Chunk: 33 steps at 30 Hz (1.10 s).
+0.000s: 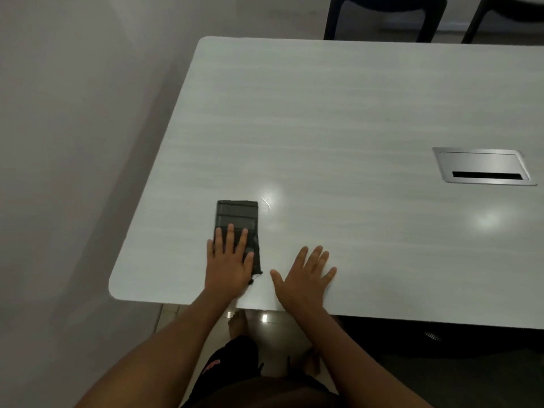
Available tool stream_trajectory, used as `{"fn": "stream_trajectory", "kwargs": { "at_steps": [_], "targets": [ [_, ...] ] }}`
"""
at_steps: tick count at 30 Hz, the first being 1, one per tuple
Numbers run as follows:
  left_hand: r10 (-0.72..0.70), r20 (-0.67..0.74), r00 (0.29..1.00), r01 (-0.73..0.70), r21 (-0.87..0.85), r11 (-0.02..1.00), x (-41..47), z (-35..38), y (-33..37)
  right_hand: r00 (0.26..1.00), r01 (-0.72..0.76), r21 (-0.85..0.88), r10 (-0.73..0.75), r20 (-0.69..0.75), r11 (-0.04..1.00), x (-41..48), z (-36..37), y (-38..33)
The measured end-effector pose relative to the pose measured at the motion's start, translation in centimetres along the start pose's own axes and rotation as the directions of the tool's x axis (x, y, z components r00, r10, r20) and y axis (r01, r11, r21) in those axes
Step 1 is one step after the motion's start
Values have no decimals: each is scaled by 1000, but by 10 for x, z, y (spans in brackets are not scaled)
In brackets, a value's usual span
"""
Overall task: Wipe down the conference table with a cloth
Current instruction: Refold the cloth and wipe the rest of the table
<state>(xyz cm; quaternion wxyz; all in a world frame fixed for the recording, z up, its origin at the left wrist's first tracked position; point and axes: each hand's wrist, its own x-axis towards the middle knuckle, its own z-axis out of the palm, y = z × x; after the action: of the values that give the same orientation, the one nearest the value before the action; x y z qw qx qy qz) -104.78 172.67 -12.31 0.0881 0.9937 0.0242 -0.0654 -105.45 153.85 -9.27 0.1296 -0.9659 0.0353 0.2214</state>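
Left hand: the left hand (228, 257) lies flat on the cloth (238, 222), fingers straight and spread, pressing on its near half.
Right hand: the right hand (304, 275) rests palm-down on the bare table (338, 113), fingers splayed, holding nothing.
Cloth: dark, folded to a narrow rectangle, near the table's near-left corner (a thread trails off its near edge).
Cable hatch: the metal hatch (482, 167) is set in the tabletop far right, apparently closed.
Chairs: dark chair legs (382, 16) beyond the far edge.

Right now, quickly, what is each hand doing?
Left hand: open, fingers flat, pressing the dark cloth onto the table.
Right hand: open, spread flat on the bare table, holding nothing.
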Motion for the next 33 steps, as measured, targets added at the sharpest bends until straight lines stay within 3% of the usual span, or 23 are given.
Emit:
{"fn": "stream_trajectory", "kwargs": {
  "at_steps": [3, 5, 10, 16, 23, 28, 31, 33],
  "targets": [
    [362, 72, 929, -369, 141, 919, 21, -7, -42, 1000, 12, -22, -12, 16, 1000, 2, 7, 2],
    [459, 94, 883, -469, 159, 869, 45, -16, -76, 999, 5, -35, -3, 42, 999, 2, 10, 6],
    [293, 124, 948, -304, 76, 950, 119, -39, -100, 994, -19, -51, 25, 108, 999, 6, 7, 4],
    [74, 176, 982, -83, 42, 996, 170, -43, -33, 986, -63, -57, 71, 150, 996, 5, -1, -1],
    [341, 248, 907, -357, 21, 934, 82, -28, 4, 986, -96, -58, 103, 127, 994, 5, -6, -7],
    [498, 175, 849, -512, 41, 858, -2, -11, -50, 993, -99, -45, 101, 61, 994, -3, -5, -15],
    [504, 114, 856, -513, 70, 855, -25, -17, -101, 999, -31, -45, 32, 20, 998, -21, 11, -34],
    [392, 126, 911, -400, 44, 915, -26, -24, -119, 1000, 17, -36, -18, -1, 999, -30, 25, -40]
  ]
}}
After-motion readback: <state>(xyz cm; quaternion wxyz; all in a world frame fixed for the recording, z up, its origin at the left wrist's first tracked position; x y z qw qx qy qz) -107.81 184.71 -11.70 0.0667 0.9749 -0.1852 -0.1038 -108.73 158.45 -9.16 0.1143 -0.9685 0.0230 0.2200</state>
